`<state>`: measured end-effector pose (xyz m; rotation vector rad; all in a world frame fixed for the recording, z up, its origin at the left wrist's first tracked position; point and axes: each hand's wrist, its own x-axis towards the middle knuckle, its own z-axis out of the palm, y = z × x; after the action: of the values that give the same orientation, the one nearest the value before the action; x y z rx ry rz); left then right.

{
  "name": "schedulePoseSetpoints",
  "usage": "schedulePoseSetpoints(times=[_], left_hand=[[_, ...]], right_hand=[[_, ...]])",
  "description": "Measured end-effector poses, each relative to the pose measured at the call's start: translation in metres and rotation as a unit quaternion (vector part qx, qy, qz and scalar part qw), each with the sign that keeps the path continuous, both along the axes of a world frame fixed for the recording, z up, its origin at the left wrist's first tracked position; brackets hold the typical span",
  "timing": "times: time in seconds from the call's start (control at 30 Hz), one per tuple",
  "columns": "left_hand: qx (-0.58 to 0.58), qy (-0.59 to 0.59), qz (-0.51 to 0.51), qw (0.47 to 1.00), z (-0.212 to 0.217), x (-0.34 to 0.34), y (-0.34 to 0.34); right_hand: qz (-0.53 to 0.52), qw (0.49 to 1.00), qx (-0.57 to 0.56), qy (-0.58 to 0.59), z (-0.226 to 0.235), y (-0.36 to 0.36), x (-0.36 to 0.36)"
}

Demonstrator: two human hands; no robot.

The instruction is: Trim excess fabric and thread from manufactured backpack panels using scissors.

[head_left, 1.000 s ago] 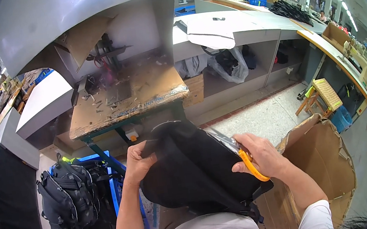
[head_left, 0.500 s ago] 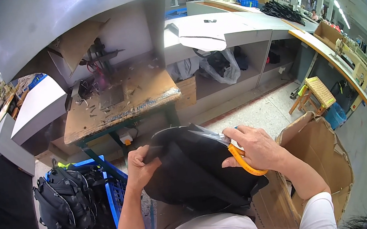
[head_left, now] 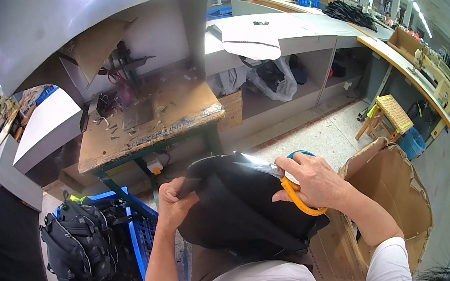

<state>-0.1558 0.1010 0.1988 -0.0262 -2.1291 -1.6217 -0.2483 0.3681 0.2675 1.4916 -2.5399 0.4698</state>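
Note:
A black fabric bag [head_left: 234, 213] lies across my lap, its upper edge turned away from me. My left hand [head_left: 176, 203] pinches that bag at its left side, the fingers closed on the cloth. In my right hand [head_left: 312, 177] is a pair of scissors [head_left: 304, 201] with an orange handle loop; a teal part shows behind the knuckles. Their silver blades point left along the bag's upper right edge. Glare blurs the blade tips, so I cannot tell whether they touch the cloth.
At my left stands a blue plastic crate [head_left: 143, 245] beside a heap of black backpacks [head_left: 82, 244]. Ahead is a worn work table [head_left: 177, 121] strewn with scraps and bearing a machine. An open cardboard box [head_left: 389, 198] stands at my right, with a woven-top stool [head_left: 393, 112] beyond.
The scissors have turned slightly in my right hand, and more of their teal part shows. My left hand keeps its hold on the bag.

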Motion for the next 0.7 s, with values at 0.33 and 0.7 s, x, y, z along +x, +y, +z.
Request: schedulePoseSetpoints(times=[0.33,0.7], left_hand=[[-0.005,-0.027,-0.031,0.999,-0.001,-0.001,-0.005],[-0.046,-0.028,-0.03,0.998,0.006,0.0,-0.002]], right_hand=[[0.02,0.998,-0.046,-0.027,0.001,0.004,-0.005],[0.077,0.996,-0.02,-0.041,0.003,0.007,-0.023]])
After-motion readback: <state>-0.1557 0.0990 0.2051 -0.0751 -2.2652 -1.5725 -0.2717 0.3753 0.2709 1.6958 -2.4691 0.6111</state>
